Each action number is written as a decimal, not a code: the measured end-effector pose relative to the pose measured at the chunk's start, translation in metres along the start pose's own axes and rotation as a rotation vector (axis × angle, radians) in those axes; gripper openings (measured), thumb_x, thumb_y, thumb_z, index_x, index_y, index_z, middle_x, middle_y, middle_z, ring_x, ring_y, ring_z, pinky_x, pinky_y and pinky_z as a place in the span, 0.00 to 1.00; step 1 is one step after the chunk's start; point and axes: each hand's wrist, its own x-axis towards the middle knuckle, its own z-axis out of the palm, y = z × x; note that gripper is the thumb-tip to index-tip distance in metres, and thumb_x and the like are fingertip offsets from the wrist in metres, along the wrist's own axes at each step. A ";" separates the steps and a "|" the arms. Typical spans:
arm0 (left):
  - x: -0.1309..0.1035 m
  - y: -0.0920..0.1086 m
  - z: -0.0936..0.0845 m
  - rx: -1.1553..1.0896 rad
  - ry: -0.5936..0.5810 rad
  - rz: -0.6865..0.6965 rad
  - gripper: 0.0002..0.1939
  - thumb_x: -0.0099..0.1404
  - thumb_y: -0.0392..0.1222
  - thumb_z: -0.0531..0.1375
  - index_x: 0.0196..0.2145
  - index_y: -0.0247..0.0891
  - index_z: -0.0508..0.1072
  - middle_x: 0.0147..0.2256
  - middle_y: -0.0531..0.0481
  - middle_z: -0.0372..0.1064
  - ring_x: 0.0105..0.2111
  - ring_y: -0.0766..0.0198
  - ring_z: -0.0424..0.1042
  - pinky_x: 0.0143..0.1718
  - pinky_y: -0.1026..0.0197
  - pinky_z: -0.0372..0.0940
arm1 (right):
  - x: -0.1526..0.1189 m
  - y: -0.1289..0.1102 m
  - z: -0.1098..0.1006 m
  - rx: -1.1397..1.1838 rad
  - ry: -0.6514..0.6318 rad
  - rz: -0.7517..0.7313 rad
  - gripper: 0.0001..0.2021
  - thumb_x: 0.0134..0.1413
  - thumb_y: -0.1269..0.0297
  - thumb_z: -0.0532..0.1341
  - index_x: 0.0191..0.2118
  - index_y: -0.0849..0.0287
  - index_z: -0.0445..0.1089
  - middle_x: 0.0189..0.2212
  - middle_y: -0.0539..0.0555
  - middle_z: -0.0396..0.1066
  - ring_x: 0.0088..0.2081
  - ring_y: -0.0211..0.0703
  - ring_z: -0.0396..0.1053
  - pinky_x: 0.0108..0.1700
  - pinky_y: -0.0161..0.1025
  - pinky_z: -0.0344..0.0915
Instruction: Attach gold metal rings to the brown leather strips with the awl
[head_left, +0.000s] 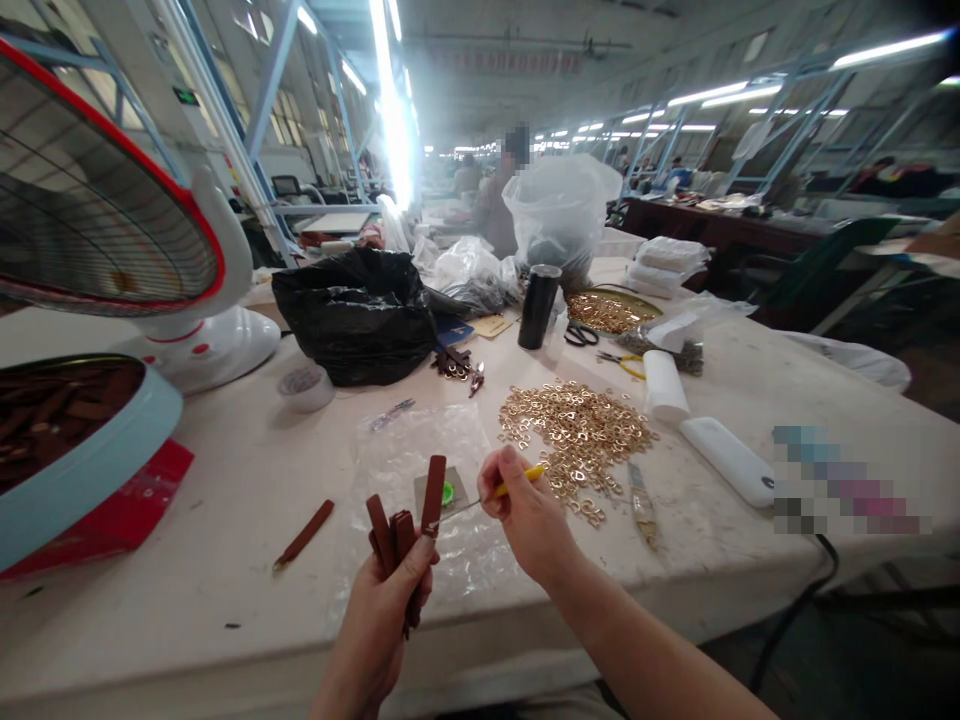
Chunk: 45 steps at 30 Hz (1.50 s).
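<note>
Several brown leather straps (433, 494) are bunched in my left hand (386, 610), its thumb pressing one that stands up above the others. My right hand (527, 518) is closed around the yellow handle of a thin metal tool (517, 482), perhaps an awl or small screwdriver. Its shaft reaches left to the raised strap, near my left thumb. Behind the strap, a small green round thing (448, 493) sits on a grey square piece. A single brown strap (304, 537) with a metal end lies on the table to the left.
Gold metal rings (577, 430) are heaped right of centre. A black bag (352, 315), a fan (202, 340) and a round tin of brown straps (90, 470) stand left. Farther back are a black cylinder (539, 305), scissors (581, 335) and yellow-handled pliers (626, 363). A white power bank-like block (724, 460) lies right.
</note>
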 end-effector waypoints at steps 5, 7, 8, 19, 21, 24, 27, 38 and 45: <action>-0.004 0.003 -0.002 -0.031 0.025 0.002 0.20 0.45 0.53 0.65 0.25 0.33 0.67 0.14 0.59 0.59 0.14 0.74 0.53 0.16 0.69 0.44 | -0.002 0.000 0.001 0.023 0.031 -0.016 0.19 0.51 0.47 0.56 0.22 0.59 0.62 0.17 0.46 0.60 0.19 0.31 0.50 0.21 0.32 0.46; -0.005 0.002 -0.003 -0.057 0.043 0.012 0.19 0.44 0.52 0.66 0.25 0.34 0.66 0.14 0.59 0.60 0.15 0.74 0.53 0.16 0.69 0.45 | -0.005 -0.004 -0.002 0.048 0.072 -0.057 0.19 0.51 0.47 0.56 0.22 0.59 0.62 0.17 0.46 0.59 0.19 0.31 0.50 0.20 0.32 0.47; -0.006 0.002 -0.003 -0.067 0.045 0.019 0.19 0.44 0.51 0.66 0.25 0.34 0.66 0.14 0.59 0.60 0.15 0.74 0.53 0.16 0.69 0.45 | -0.006 -0.006 -0.004 0.037 0.084 -0.085 0.19 0.52 0.47 0.56 0.22 0.58 0.61 0.17 0.46 0.59 0.18 0.31 0.50 0.20 0.32 0.47; -0.014 0.001 0.003 -0.004 -0.007 0.018 0.17 0.46 0.50 0.63 0.26 0.36 0.65 0.12 0.61 0.56 0.13 0.75 0.50 0.14 0.70 0.42 | -0.016 0.013 -0.005 -0.500 -0.346 0.137 0.14 0.53 0.56 0.57 0.24 0.61 0.64 0.16 0.44 0.58 0.20 0.31 0.54 0.25 0.32 0.52; -0.013 0.001 0.002 0.016 0.001 0.014 0.16 0.46 0.50 0.63 0.27 0.37 0.65 0.12 0.61 0.56 0.13 0.75 0.49 0.13 0.70 0.42 | -0.014 0.015 -0.004 -0.432 -0.355 0.198 0.14 0.53 0.57 0.56 0.23 0.61 0.63 0.15 0.44 0.57 0.20 0.31 0.52 0.25 0.32 0.52; -0.011 -0.001 0.002 -0.006 0.005 0.042 0.16 0.46 0.48 0.63 0.28 0.38 0.64 0.12 0.62 0.56 0.13 0.74 0.49 0.14 0.70 0.43 | -0.014 0.015 -0.005 -0.344 -0.388 0.276 0.13 0.51 0.56 0.58 0.25 0.61 0.64 0.16 0.44 0.58 0.19 0.30 0.51 0.24 0.31 0.50; -0.011 -0.002 0.005 0.001 0.013 0.055 0.15 0.46 0.48 0.63 0.27 0.38 0.64 0.12 0.62 0.54 0.13 0.74 0.48 0.14 0.70 0.42 | -0.015 0.015 -0.004 -0.293 -0.440 0.301 0.13 0.46 0.56 0.62 0.30 0.62 0.67 0.20 0.45 0.60 0.21 0.30 0.52 0.24 0.31 0.49; -0.019 0.005 0.010 0.023 0.093 0.163 0.15 0.44 0.45 0.62 0.30 0.35 0.69 0.12 0.62 0.51 0.14 0.73 0.48 0.16 0.67 0.41 | -0.016 0.019 0.005 -0.259 -0.442 0.325 0.06 0.44 0.67 0.59 0.30 0.62 0.70 0.21 0.45 0.61 0.23 0.30 0.52 0.26 0.30 0.50; -0.018 0.003 0.001 0.056 0.056 0.169 0.14 0.43 0.45 0.64 0.28 0.35 0.70 0.13 0.61 0.52 0.14 0.73 0.48 0.16 0.66 0.42 | -0.017 0.011 0.006 -0.294 -0.495 0.334 0.03 0.42 0.69 0.59 0.27 0.62 0.68 0.21 0.44 0.57 0.23 0.31 0.51 0.26 0.31 0.48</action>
